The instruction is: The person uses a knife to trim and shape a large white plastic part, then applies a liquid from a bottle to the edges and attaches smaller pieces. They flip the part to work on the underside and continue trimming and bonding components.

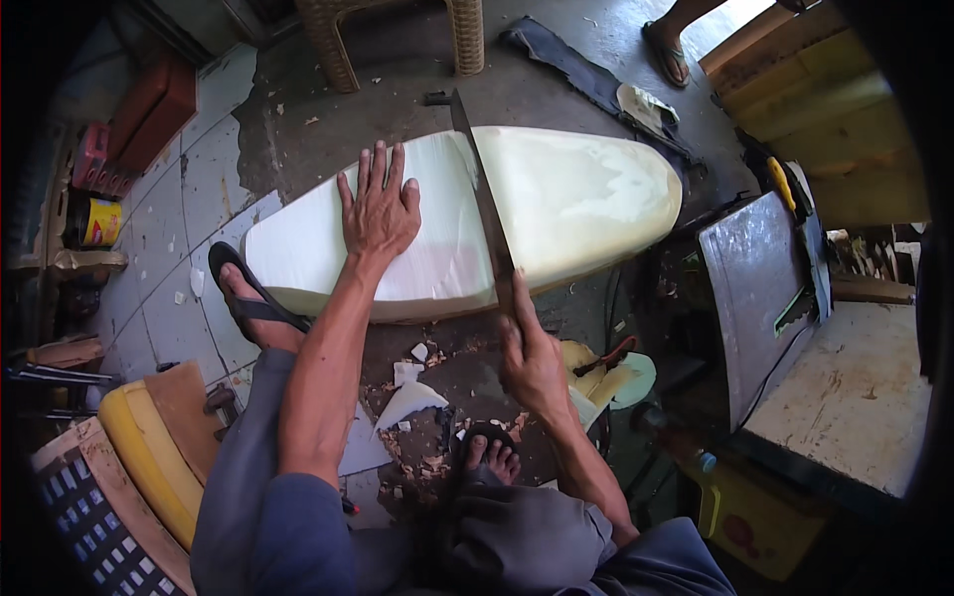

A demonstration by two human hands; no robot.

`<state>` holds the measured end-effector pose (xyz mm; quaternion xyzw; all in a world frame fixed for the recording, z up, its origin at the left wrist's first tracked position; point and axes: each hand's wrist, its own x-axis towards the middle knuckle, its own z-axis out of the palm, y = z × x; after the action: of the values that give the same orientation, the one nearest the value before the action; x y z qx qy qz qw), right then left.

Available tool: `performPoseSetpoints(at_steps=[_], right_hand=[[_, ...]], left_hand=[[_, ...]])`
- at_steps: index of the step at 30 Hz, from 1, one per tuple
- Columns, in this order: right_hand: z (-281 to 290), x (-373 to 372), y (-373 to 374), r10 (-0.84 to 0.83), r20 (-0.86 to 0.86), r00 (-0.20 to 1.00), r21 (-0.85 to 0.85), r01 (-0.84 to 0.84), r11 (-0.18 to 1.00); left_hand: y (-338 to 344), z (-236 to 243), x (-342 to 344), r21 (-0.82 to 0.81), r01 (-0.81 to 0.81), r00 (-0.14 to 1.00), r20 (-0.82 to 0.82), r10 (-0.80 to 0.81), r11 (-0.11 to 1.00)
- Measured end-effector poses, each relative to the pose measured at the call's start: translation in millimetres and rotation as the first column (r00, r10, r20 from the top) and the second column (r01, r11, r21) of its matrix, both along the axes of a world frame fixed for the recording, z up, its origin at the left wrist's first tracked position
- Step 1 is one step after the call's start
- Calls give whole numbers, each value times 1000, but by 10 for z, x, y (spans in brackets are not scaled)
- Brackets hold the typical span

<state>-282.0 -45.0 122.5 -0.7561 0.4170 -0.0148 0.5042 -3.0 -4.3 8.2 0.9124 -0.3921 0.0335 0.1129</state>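
Observation:
A long, pale foam block (586, 194), shaped like a motorcycle seat pad, lies across the floor in front of me. My left hand (381, 214) rests flat on its whiter left half, fingers spread and holding nothing. In my right hand (534, 360), fingers wrapped round the handle, is a long dark-bladed knife (481, 184). The blade stretches over the foam from the near edge past the far edge, along the line between the whiter left half and the yellower right half. How deep it sits in the foam I cannot tell.
White foam scraps (409, 399) and crumbs litter the floor near my feet. A woven-pattern plastic stool (467, 40) stands beyond the block. Dark torn material (561, 65) lies far right, near another person's sandalled foot (668, 55). A grey panel (750, 298) leans at right.

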Motion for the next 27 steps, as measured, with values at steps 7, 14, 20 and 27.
performPoseSetpoints(at_steps=[7,14,20,27], right_hand=[[-101,2,12,-35,4,999,96,34,995],[-121,-9,70,-39,-38,998,141,44,989],[-27,83,123,-38,-110,993,160,56,985],[-174,220,-67,7,51,999,152,-14,988]], left_hand=[[37,-57,54,-50,14,999,51,-12,999],[2,8,-13,10,13,1000,15,-13,1000],[61,-117,-18,-23,-3,1000,22,4,1000],[-25,-80,-6,-89,-9,1000,-10,8,996]])
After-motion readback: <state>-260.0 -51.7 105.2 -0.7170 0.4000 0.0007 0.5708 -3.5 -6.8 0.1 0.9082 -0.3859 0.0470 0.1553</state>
